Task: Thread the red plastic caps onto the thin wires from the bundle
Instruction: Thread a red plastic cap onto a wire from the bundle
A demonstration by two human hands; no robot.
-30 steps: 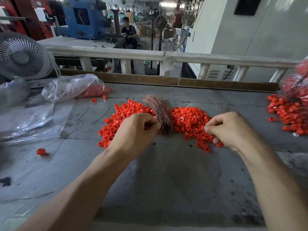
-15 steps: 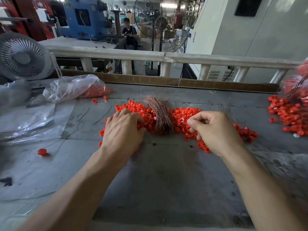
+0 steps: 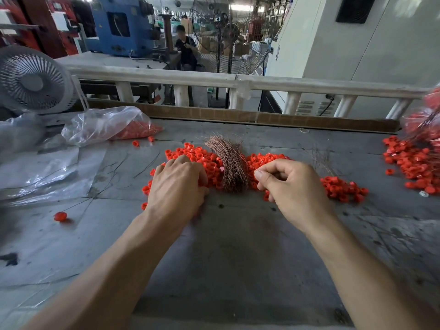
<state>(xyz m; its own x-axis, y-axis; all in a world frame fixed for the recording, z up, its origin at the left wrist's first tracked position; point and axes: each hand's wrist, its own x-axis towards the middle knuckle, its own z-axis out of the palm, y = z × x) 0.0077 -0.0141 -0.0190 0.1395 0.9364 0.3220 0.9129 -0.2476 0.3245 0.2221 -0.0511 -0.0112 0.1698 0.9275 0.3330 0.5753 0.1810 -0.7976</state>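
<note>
Counter (image 3: 238, 246): grey, scuffed; the broad stretch at 6 o'clock, between the forearms and down to the near edge, lies open.
Far edge: a brown lip (image 3: 214, 113) runs across at 12 o'clock, with a white railing (image 3: 309, 85) just behind it.
Wire bundle (image 3: 228, 163): at centre, long axis running from 12 to 6 o'clock with a slight curve; loose tips fan out toward 12, the denser end toward 6.
Red caps (image 3: 262, 160): a heap spread on both sides of the bundle, touching it; a thinner trail reaches toward 3 o'clock.
Left hand (image 3: 177, 184): palm down at 9 o'clock of the bundle, fingers curled into the caps; what they hold, if anything, I cannot tell.
Right hand (image 3: 289, 186): at 3 o'clock of the bundle, thumb and forefinger pressed together near the wires; whether a wire is pinched there I cannot tell.
Second cap pile (image 3: 409, 160): at the right edge, well apart from the hands.
Plastic bag (image 3: 104, 123): at 10 o'clock, clear, with red caps inside.
Stray cap (image 3: 60, 216): alone at 8 o'clock.
Fan (image 3: 33, 79): at the far left corner.
</note>
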